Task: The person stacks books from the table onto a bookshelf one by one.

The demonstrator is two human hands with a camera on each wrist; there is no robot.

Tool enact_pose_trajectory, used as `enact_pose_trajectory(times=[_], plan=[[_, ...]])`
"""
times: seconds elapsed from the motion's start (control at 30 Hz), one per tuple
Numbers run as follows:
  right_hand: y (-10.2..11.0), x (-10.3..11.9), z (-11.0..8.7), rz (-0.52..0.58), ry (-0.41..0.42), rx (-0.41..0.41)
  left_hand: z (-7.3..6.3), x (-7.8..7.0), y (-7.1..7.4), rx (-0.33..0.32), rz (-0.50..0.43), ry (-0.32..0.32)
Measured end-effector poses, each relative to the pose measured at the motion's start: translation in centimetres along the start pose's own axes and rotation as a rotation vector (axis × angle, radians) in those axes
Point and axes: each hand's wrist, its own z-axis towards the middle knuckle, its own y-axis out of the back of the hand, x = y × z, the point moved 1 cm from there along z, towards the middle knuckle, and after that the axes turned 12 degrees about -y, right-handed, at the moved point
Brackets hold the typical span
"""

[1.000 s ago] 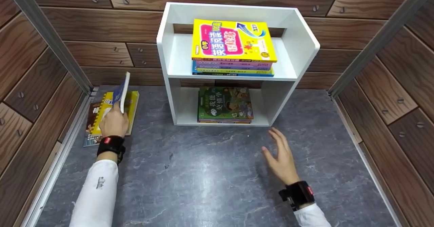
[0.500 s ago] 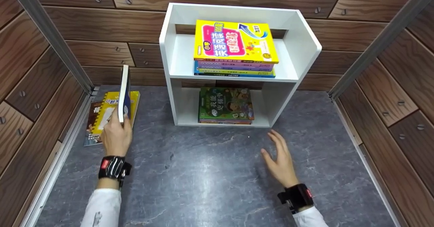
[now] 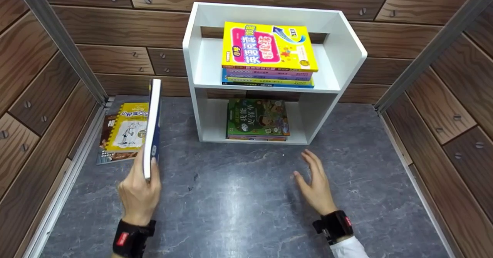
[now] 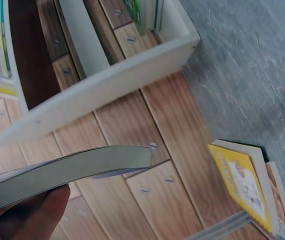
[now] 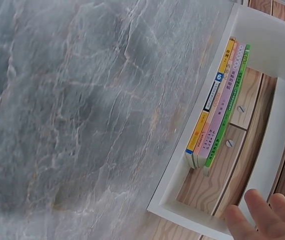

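Observation:
My left hand (image 3: 139, 194) grips a dark blue book (image 3: 153, 129) by its near end, thumb on one cover and fingers on the other. The book stands on edge in the air, white page edges up; in the left wrist view its page block (image 4: 82, 170) bends slightly. Just beyond lies a yellow spiral-look book (image 3: 127, 129) on a brown book (image 3: 109, 156), at the left. My right hand (image 3: 316, 188) holds nothing, its fingers loosely extended near the shelf's right front corner. Its fingertips show in the right wrist view beside the white shelf (image 5: 170, 212).
A white two-tier bookshelf (image 3: 192, 57) stands at the back. A yellow book (image 3: 269, 46) tops the stack on its upper tier; a green book (image 3: 258, 117) tops the lower stack. Wood-patterned walls (image 3: 431, 127) and metal posts bound the grey marbled floor (image 3: 231, 196).
My left hand has lifted the blue book off the yellow book and drawn it nearer and slightly right, turning it on edge. The right hand has barely moved.

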Motion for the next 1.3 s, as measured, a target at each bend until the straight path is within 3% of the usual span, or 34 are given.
enact_pose_trajectory(times=[0.3,0.47,0.67,0.93,1.17,1.3], plan=[[-1.0,0.6,-0.1,0.019,-0.008,0.022,-1.8,-2.4,-0.4,0.015,0.004,-0.186],[-1.6,1.4,-0.4,0.017,-0.018,0.047,-2.3,-3.5,-2.0,0.033,-0.026,-0.236],[-2.5,2.9,-0.8,0.057,-0.051,0.133,-2.5,-4.8,-4.3,0.091,-0.041,-0.306],[-3.5,5.9,-0.9,0.260,-0.132,0.306,-1.7,-6.7,-7.3,0.117,-0.003,-0.448],[-3.7,8.5,-0.4,0.412,-0.181,0.338,-1.4,-8.6,-10.0,0.151,0.060,-0.551],[-3.9,9.4,0.2,0.547,-0.241,0.352,-1.7,-9.7,-11.4,0.192,0.067,-0.573]])
